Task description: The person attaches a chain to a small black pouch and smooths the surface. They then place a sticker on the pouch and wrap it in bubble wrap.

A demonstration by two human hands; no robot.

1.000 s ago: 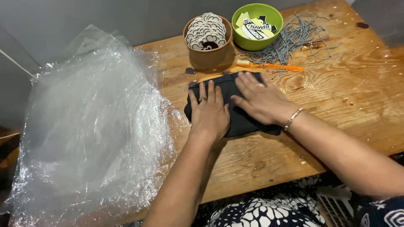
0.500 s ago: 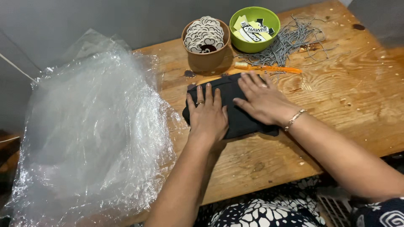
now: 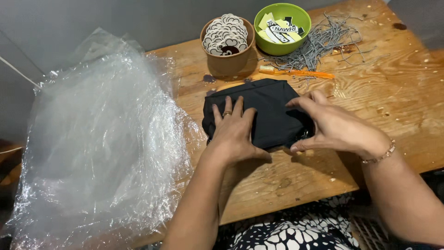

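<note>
A folded black cloth (image 3: 268, 109) lies on the wooden table (image 3: 393, 106). My left hand (image 3: 233, 132) presses flat on the cloth's left part, fingers spread, a ring on one finger. My right hand (image 3: 333, 127) is at the cloth's right edge, with thumb and fingers pinching that edge. A bracelet sits on my right wrist.
A large heap of clear plastic bags (image 3: 92, 143) covers the table's left side. At the back stand a brown cup of round stickers (image 3: 227, 44) and a green bowl of labels (image 3: 283, 28). A pile of grey cords (image 3: 323, 41) and an orange toothbrush (image 3: 296, 72) lie behind the cloth.
My right hand has lifted from lying flat on the cloth and slid to its right edge, now gripping it. My left hand stays pressed on the cloth.
</note>
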